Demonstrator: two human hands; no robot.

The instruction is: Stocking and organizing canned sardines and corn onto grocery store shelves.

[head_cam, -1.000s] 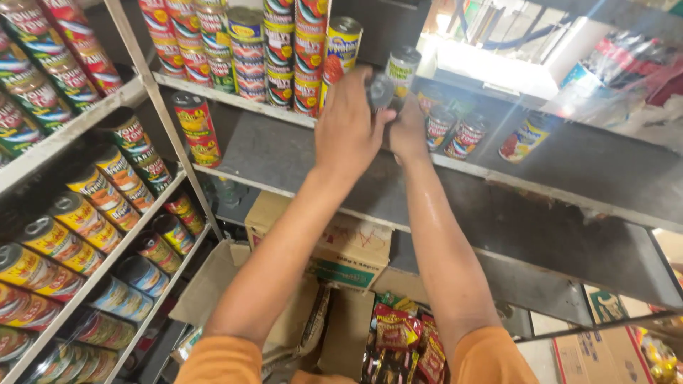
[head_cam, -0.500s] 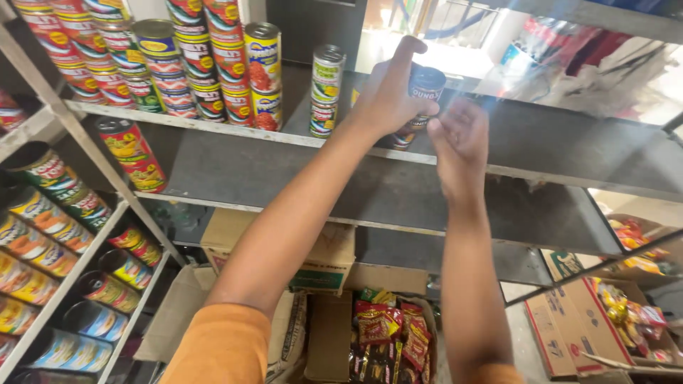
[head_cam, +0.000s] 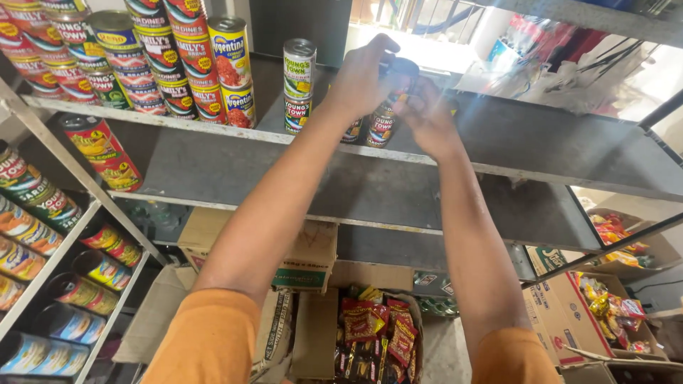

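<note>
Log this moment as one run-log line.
left hand: on top can | right hand: at can stack | place: grey metal shelf | nearby: two-can stack

Grey metal shelf (head_cam: 541,142) as landmark. On it, far left: stacked red-label cans (head_cam: 178,64), blue-and-yellow cans (head_cam: 231,71) next to them. Left of shelf: angled rack of cans lying sideways (head_cam: 43,284). Below shelf: cardboard box (head_cam: 302,259), open box of red snack packets (head_cam: 373,334). Lower right of shelf: more snack-filled cartons (head_cam: 605,306).
</note>
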